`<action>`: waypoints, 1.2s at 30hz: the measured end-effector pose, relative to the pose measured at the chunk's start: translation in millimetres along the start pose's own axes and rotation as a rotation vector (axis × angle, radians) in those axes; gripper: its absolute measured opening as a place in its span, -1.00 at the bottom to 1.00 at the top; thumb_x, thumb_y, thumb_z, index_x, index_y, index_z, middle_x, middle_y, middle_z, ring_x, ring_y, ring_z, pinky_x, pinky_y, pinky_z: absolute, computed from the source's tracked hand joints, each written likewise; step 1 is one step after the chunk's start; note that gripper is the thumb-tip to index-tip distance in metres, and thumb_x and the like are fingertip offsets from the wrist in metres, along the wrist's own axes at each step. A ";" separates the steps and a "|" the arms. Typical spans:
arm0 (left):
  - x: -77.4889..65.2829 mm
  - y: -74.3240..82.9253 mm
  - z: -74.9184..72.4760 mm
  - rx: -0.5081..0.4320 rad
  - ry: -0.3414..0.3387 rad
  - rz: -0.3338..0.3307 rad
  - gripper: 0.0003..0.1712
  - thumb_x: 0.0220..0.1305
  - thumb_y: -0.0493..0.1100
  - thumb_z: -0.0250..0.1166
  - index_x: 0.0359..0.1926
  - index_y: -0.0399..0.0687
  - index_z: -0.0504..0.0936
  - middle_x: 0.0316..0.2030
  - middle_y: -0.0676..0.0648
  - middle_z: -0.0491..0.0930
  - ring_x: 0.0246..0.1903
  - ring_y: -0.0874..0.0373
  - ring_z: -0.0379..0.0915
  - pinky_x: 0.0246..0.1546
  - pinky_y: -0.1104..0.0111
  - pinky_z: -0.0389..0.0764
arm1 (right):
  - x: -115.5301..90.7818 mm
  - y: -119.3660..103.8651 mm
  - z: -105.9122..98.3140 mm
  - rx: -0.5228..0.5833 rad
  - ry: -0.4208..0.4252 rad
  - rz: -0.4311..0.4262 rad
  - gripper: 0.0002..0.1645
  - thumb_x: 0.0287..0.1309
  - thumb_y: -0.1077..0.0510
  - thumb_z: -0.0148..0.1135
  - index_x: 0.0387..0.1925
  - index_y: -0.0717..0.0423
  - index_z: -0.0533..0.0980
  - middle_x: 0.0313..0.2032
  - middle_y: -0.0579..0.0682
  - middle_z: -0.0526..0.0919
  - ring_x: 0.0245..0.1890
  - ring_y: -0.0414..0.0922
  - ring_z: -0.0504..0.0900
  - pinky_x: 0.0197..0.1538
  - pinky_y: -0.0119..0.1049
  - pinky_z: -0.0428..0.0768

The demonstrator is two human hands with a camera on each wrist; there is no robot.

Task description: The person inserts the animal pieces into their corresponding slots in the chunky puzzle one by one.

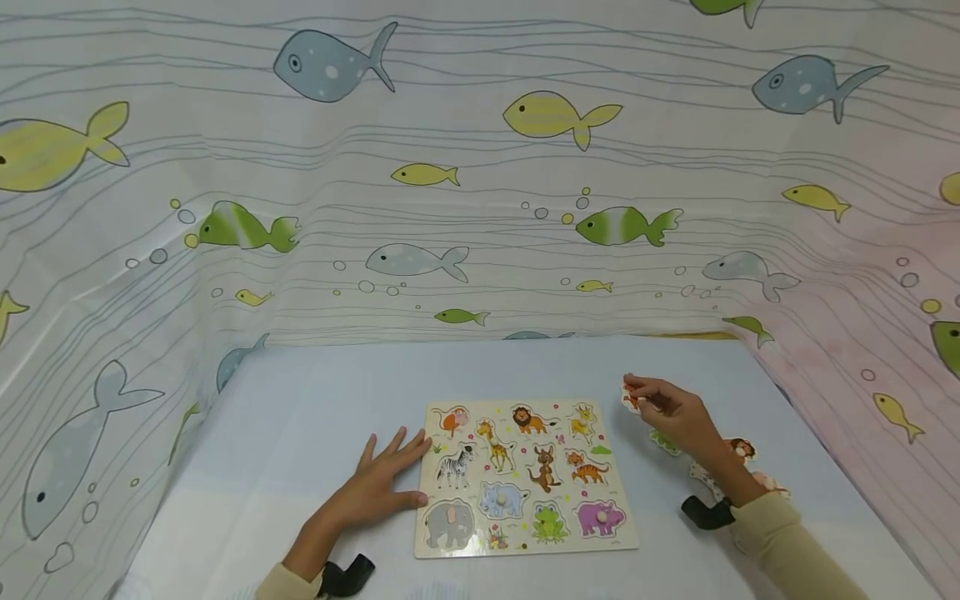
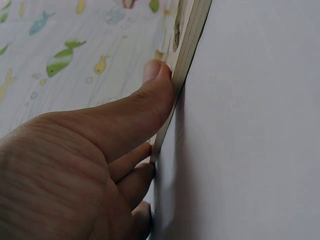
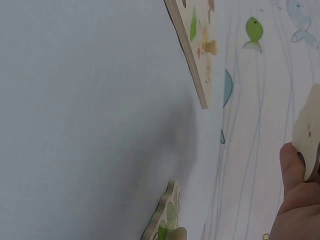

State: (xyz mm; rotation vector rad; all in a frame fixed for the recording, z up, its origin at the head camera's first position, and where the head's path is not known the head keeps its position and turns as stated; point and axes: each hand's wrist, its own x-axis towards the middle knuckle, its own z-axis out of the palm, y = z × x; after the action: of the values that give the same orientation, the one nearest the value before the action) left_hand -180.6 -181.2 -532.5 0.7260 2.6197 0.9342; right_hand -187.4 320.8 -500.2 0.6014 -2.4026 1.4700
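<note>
A wooden animal puzzle board lies on the white table. My left hand has its fingers spread, with fingertips and thumb at the board's left edge. In the left wrist view the thumb presses against that edge. My right hand, off the board's upper right corner, pinches a small puzzle piece with an orange picture, mostly covered by the fingers. The right wrist view shows the piece's bare wooden underside. A knobbed hippo piece and a rhino piece sit in the board.
A green puzzle piece lies on the table beneath my right hand. Several more loose pieces, one with a lion-like face, lie around my right forearm and are partly hidden by it. Fish-patterned sheeting surrounds the table.
</note>
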 end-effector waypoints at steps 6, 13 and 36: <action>-0.4 0.8 -0.5 -0.005 0.003 0.005 0.02 0.07 0.17 0.46 0.50 -0.02 0.27 0.53 -0.07 0.12 0.57 -0.21 -0.21 0.46 -0.26 -0.57 | -3.0 -2.2 9.3 -0.002 -0.043 -0.081 -0.73 0.18 0.55 0.20 -0.17 0.23 0.60 0.13 0.48 0.56 0.25 -0.40 0.53 0.04 -0.59 0.62; -1.3 0.3 -1.1 -0.007 0.022 0.017 0.01 0.05 0.14 0.47 0.49 -0.02 0.29 0.52 -0.09 0.15 0.56 -0.23 -0.18 0.46 -0.28 -0.55 | -8.2 -8.5 20.3 -0.045 -0.102 -0.132 -0.68 0.16 0.52 0.25 -0.11 0.18 0.64 0.14 0.39 0.60 0.31 -0.33 0.50 0.03 -0.54 0.65; -0.5 1.0 -1.4 -0.011 0.009 0.008 0.02 0.05 0.16 0.47 0.49 -0.01 0.28 0.53 -0.08 0.14 0.56 -0.23 -0.19 0.47 -0.25 -0.57 | -26.5 -17.7 49.9 -0.163 -0.262 -0.232 -0.61 0.16 0.37 0.34 0.06 0.18 0.66 0.10 0.23 0.68 0.18 -0.11 0.64 0.04 -0.63 0.60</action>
State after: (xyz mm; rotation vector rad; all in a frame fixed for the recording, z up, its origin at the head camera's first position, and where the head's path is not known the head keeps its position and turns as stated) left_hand -180.4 -181.5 -530.7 0.7314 2.6195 0.9551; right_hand -156.0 274.8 -520.2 1.0490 -2.5074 1.1496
